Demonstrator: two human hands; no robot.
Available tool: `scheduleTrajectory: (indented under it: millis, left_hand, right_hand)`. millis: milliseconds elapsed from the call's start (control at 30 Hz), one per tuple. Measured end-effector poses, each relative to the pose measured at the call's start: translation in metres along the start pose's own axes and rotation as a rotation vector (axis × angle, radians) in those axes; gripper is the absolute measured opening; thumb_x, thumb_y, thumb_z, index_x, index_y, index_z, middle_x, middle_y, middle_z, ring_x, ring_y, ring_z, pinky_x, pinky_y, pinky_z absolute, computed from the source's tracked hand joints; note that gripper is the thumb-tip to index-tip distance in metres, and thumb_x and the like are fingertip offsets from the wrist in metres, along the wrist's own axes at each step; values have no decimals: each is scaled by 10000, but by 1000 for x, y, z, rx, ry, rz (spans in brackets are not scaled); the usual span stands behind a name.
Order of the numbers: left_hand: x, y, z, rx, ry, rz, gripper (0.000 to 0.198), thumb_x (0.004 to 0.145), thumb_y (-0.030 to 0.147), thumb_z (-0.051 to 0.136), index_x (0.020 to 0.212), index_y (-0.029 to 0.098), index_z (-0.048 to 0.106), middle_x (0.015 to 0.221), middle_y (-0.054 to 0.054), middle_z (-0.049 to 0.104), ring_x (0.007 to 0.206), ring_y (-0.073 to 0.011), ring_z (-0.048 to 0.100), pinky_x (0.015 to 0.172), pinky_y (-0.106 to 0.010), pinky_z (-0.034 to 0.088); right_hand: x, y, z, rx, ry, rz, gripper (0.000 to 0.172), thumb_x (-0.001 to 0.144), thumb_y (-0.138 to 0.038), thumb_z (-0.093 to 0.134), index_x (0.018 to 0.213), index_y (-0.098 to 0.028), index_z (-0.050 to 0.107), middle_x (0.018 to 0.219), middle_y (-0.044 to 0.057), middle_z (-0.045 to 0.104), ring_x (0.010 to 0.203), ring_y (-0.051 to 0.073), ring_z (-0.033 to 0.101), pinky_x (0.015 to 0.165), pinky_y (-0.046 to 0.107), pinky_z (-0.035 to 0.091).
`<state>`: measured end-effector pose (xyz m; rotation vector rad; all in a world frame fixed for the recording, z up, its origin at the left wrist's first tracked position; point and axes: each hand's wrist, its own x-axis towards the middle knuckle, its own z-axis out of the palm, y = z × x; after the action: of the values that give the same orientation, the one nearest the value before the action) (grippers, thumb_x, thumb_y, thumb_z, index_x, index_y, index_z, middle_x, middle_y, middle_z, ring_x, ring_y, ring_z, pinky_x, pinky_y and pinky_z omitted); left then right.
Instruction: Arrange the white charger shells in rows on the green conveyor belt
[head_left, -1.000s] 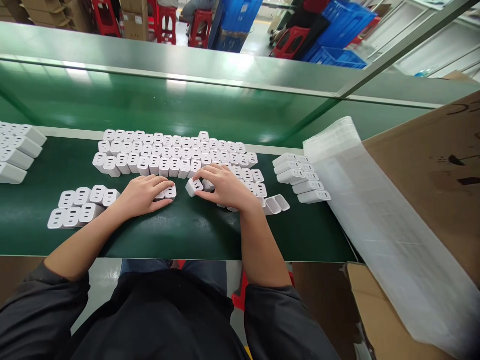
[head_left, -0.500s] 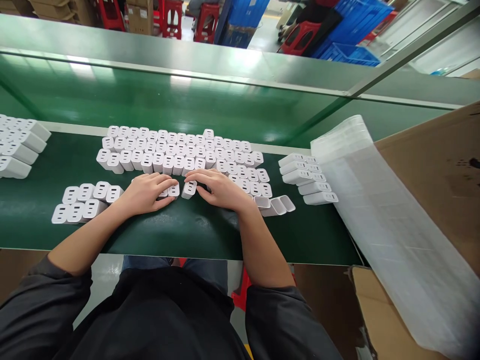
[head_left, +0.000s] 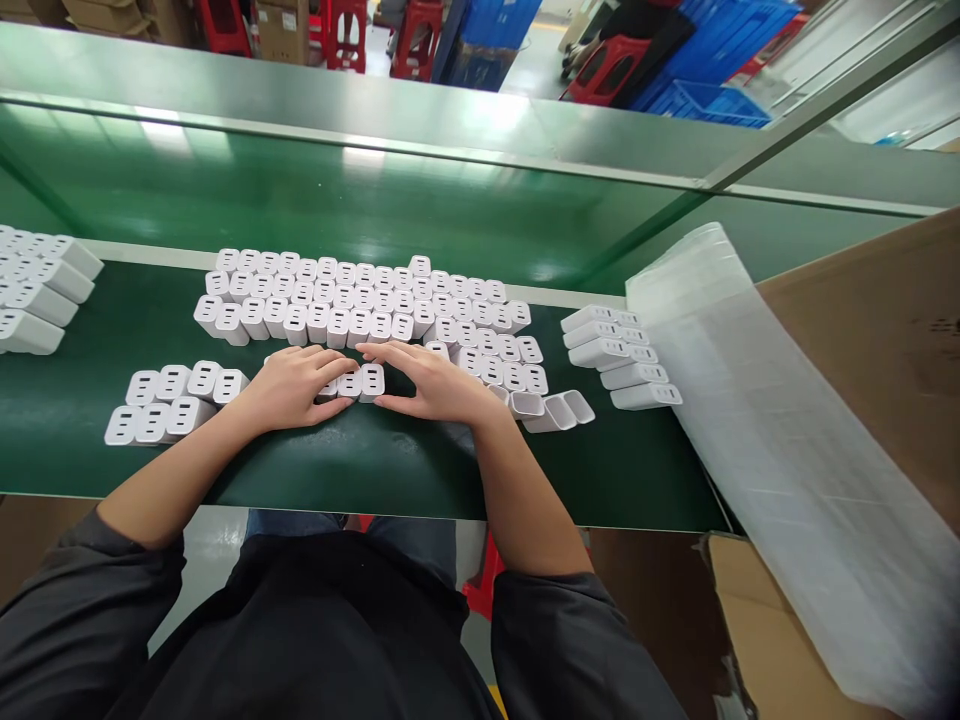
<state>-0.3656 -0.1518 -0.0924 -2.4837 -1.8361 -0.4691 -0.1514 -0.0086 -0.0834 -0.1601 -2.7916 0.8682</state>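
Observation:
A short row of white charger casings with slotted tops stands at the near middle of the green bench. My left hand (head_left: 295, 388) curls over this row, thumb along its near side and fingers along the far side, hiding several casings. At the row's right end stands a charger casing (head_left: 372, 382), upright against its neighbour (head_left: 349, 384). My right hand (head_left: 427, 383) holds that end casing between fingers and thumb. Behind my hands runs a large block of the same casings (head_left: 338, 325), lined up in rows.
Several casings (head_left: 152, 424) stand left of my left arm, with another group (head_left: 37, 300) at the far left. Open-ended white shells (head_left: 559, 412) lie right of my right hand. More casings (head_left: 634, 375) lie beside a translucent plastic sheet (head_left: 780, 450) and a cardboard box (head_left: 885, 340).
My right hand has moved slightly left with a casing, closing the gap to the row under my left hand. That casing went from tilted to upright. My left hand stays in place.

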Motion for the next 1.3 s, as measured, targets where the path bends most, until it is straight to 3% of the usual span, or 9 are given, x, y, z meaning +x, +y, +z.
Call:
scheduleTrajectory:
  millis: [133,300,433,667,967,1300]
  left_hand:
    - [0,3,0,54,37,9,451,945,519,551,1250,194,621,1181,-74,720,971,-244,685,797,-367,501]
    - [2,11,4,137,123,15,547,952,575,531,1324,181,601,1227,-95,704,1022,-252,671,830,-379,499]
    - [3,17,11,154,128,9,495,983,531,503,1365,229,592,1285,-81,688,1076,-250,662,846,-376,501]
    - [3,17,15,83,73,-45,372,1001,443,498,1313,307,648,1234,-73,709,1026,-235,681,848,-381,512]
    - [1,17,15,101,98,-29,377,1019,446,453,1291,288,660,1196,-69,723,966,-212,689,823,-356,497]
    - [1,16,15,87,112,-24,372,1009,441,480,1288,278,664,1186,-72,727,964,-219,692,832,-368,507]
  right_hand:
    - [-5,-2,-14,-37,47,40,479,942,-296,541,1418,-275,494,1285,76,656,1182,262,612,1012,459,485]
    - [-18,7,-36,-231,269,302,267,921,-233,479,1098,-225,679,1036,73,708,925,241,650,883,419,482]
    - [-22,15,-39,-359,200,447,196,899,-382,593,912,-210,686,875,68,685,883,274,631,854,444,454]
    - [-18,15,-30,-318,95,364,212,866,-395,666,995,-227,679,1010,80,663,919,281,624,925,497,443]
    - [-17,4,-30,-60,-75,237,370,872,-330,641,1231,-243,636,1182,94,570,994,248,616,871,413,532]
    - [-14,5,-23,-43,-74,207,360,902,-332,606,1255,-262,591,1222,99,553,990,242,622,858,411,547]
